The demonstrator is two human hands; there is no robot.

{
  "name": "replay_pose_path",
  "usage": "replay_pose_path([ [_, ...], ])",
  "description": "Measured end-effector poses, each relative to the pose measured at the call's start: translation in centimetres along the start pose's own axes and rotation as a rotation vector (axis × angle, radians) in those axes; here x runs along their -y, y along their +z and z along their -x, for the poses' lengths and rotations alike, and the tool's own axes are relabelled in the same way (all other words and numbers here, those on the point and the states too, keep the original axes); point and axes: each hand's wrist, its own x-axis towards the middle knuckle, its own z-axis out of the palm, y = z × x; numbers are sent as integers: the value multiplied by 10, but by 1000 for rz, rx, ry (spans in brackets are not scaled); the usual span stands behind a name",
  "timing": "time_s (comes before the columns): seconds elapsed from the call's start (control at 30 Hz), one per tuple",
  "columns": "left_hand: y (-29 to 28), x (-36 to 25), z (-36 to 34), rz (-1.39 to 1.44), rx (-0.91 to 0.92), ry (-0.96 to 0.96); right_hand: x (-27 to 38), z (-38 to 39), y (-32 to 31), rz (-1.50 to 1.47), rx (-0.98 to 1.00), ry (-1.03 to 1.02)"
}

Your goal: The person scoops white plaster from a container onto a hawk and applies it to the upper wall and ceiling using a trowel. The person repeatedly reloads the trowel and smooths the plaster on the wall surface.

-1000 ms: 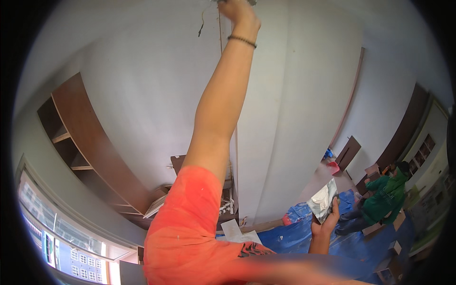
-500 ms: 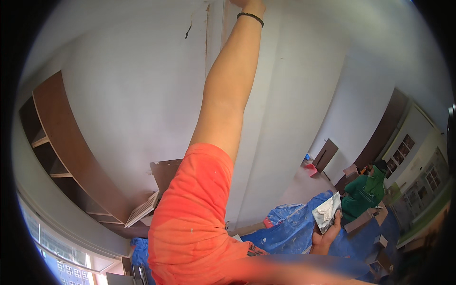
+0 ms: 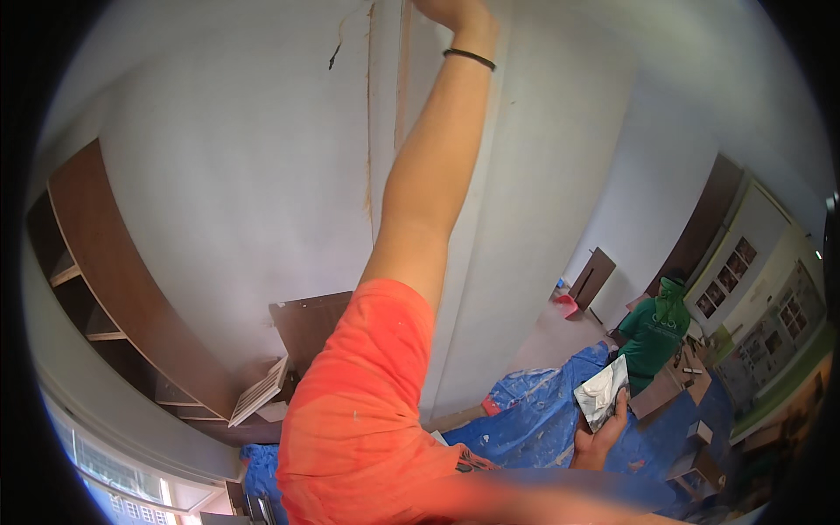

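Note:
My left arm, in an orange sleeve, stretches up along the pale wall. Only the base of my left hand (image 3: 455,12) shows at the top edge; its fingers are cut off, so what it holds is hidden. A dark band (image 3: 470,59) circles that wrist. At lower right, my right hand (image 3: 598,439) is closed around the edge of a flat plate (image 3: 604,392) carrying thick white paste. Above and left of the raised forearm, a vertical brown-edged seam (image 3: 369,131) runs down the wall, and a short dark wire (image 3: 333,59) dangles from it.
A brown shelf unit (image 3: 131,254) stands at left, with a brown panel (image 3: 302,328) nearby. Paint-spotted blue sheeting (image 3: 525,424) covers the floor. A person in a green shirt (image 3: 654,337) is farther off at right, near boards and a pink container (image 3: 565,305).
The view has shifted slightly, so more of my left wrist shows at the top. The person in green appears farther left and more upright. My right hand keeps hold of the plate.

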Motion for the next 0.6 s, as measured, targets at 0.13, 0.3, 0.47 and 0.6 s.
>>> replay_pose_path([
  [0.13, -17, 28, -105, -91, 22, -208, 0, 2, 3, 16, -30, 6],
  [0.3, -35, 16, -136, -91, 153, -387, -1, 2, -1, 11, -22, -11],
  [0.47, -33, -39, -114, 10, 208, -422, -3, 1, 2, -19, -52, 5],
  [0.6, -28, -49, -113, 30, 257, -474, -2, 1, 5, -42, -49, 33],
])
